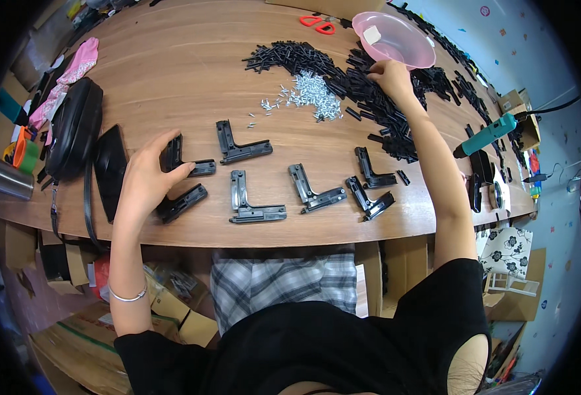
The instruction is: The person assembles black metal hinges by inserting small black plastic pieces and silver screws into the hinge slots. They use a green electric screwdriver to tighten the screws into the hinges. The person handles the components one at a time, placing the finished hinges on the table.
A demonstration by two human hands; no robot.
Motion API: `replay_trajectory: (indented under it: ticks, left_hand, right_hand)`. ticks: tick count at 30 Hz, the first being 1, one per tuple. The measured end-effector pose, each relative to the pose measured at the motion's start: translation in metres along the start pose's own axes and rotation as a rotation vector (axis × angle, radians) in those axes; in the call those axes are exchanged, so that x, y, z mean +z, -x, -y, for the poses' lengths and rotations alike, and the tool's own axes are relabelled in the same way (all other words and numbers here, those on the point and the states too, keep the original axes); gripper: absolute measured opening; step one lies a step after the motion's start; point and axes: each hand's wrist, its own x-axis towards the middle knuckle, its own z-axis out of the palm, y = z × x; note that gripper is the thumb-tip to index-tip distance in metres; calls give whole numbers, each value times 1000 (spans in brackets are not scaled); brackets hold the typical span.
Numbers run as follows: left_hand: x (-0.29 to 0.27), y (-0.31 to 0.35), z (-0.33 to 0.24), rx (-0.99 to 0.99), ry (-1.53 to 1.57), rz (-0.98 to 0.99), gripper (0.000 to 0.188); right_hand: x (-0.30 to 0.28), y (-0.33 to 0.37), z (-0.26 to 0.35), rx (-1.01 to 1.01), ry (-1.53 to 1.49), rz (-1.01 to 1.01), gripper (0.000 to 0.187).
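Note:
My left hand (147, 172) is curved over a black toy pistol shell (202, 167) at the left of the table, thumb and fingers resting on it; the palm hides part of it. Just below lies another black shell (184, 203). Stretched out far right, my right hand (393, 78) has its fingers drawn together at a heap of short black plastic pieces (369, 92); what they hold, if anything, is hidden. Between the hands lie several more L-shaped shells, among them one at the back (243, 146) and one near the front edge (256, 205).
Small silvery screws (313, 95) are heaped beside the black pieces. A pink bowl (405, 41) stands beyond my right hand, red-handled scissors (318, 25) to its left. A teal electric screwdriver (489, 134) hangs at the right. A black case (74, 128) and metal cup (7, 178) stand left.

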Motion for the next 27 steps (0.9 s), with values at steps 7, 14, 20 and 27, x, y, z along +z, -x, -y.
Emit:
replay_trajectory:
  ticks: [7,14,20,27]
  left_hand:
    - [7,-3,3,57,-2,-27,52]
    - [8,-1,1,41,-48,-27,51]
    - [9,-1,4,51,-37,-31,51]
    - [7,2,5,41,-3,-42,52]
  right_hand:
    - [-9,5,13,157,301,34,17]
    - [1,1,15,6,-47,-117,18]
    - [11,-7,25,27,-82,124,25]
    - [-1,-17,23,85,13,327,32]
